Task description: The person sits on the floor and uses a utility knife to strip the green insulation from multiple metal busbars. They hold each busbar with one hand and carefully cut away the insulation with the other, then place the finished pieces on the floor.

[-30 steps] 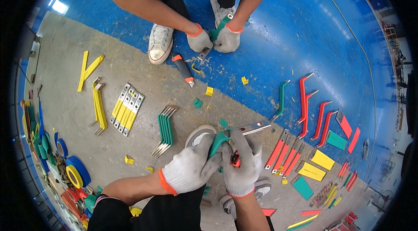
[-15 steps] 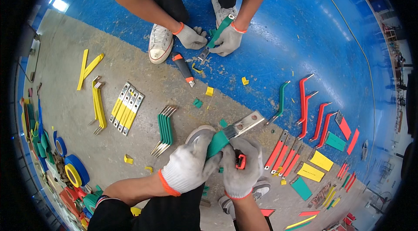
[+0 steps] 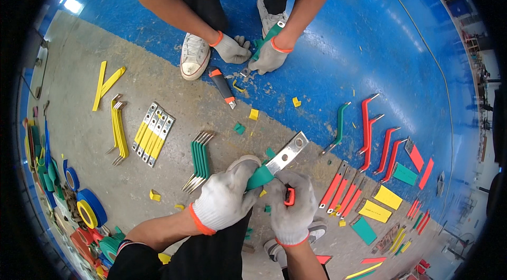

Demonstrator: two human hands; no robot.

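Gripped in my gloved left hand is a flat metal bar with a green sleeve around its lower part. Its bare end, with two holes, points up and right. My gloved right hand is closed around a utility knife, of which only a red and black end shows; the blade is hidden. The right fingers are beside the green sleeve's edge. Left of my hands lie several bent green-sleeved bars, and small green scraps are on the floor near the bar.
Opposite, a person's gloved hands hold another green-sleeved bar. A utility knife lies by their shoe. Yellow-sleeved bars are at left, red-sleeved bars and cut sleeves at right, tape rolls at lower left.
The metal bar has tilted more upright, showing its holed face more fully. My right hand has dropped slightly away from the sleeve. The other person's right-side hand has shifted down along their bar.
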